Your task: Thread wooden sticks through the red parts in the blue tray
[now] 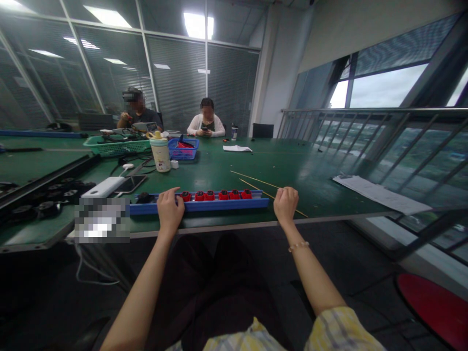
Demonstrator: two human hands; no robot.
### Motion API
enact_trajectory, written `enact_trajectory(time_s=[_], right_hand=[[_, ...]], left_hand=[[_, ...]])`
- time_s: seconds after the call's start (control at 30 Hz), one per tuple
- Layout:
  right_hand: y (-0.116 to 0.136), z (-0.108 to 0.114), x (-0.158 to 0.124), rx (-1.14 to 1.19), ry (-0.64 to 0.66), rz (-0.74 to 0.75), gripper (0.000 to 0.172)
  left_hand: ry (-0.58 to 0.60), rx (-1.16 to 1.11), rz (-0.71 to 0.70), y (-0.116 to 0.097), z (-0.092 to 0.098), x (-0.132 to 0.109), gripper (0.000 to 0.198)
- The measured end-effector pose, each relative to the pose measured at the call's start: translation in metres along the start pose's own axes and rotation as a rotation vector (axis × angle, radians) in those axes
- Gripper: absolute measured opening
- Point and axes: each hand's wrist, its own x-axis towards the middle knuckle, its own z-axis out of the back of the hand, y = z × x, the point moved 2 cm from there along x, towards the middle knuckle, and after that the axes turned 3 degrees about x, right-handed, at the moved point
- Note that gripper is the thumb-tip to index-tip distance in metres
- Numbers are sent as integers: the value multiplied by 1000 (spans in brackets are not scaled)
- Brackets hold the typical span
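My left hand is reaching over the near wall of a blue tray and touching it; I cannot tell whether the fingers are gripping. My right hand is curling narrow, just beyond the tray's right end, hiding whether it is holding anything. The tray is lying before me along the table's front edge, with six red parts showing in it and a black part sitting at its left end.

For good handling, I should be pressing lightly and steadily on the wall, never pulling toward the edge, and leaving the red parts undisturbed. Two thin sticks are lying near my right hand, so I should be minding them.

The green table is stretching away, bearing a phone, a cup, a blue basket and a green basket leftward, and papers at the right. Across it, two people are sitting before a glass wall. Windows are letting in light on the right, above a metal railing.
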Motion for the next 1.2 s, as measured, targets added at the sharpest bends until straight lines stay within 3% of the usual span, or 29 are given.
enact_trajectory(time_s=[0.27, 0.43, 0.7, 0.9, 1.2], right_hand=[[0, -2, -5, -147, 96, -119, 45], [-7, -7, -12, -185, 281, -224, 37], [-6, -13, -12, -290, 363, -130, 28], [-9, -14, -13, -312, 277, -113, 29], [0, -9, -15, -330, 293, -203, 29]], left_hand=[[2, 4, 4, -1, 1, 0, 34], [7, 15, 9, 0, -1, 0, 34], [10, 15, 3, 1, -1, 0, 33], [1, 18, 1, 1, -1, 0, 33], [2, 37, -5, 1, -1, 1, 32]])
